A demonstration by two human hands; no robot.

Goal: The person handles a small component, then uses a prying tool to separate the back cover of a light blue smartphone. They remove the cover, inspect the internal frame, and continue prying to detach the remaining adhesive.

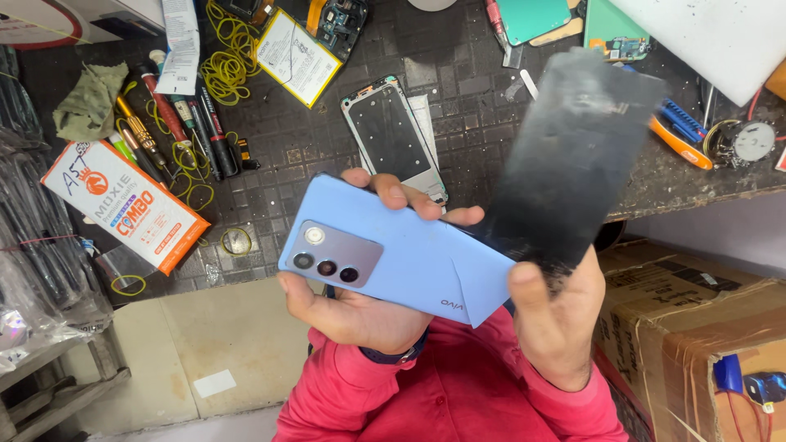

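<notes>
My left hand grips a light blue phone, back side up, with its camera block toward the left. My right hand pinches the lower end of a thin black sheet, blurred from motion, which rises up and to the right from the phone's right end. Both are held above the front edge of the dark workbench.
A bare phone frame lies on the bench behind my hands. A flat battery, yellow rubber bands, screwdrivers, an orange and white box and a cloth sit left. Cardboard boxes stand lower right.
</notes>
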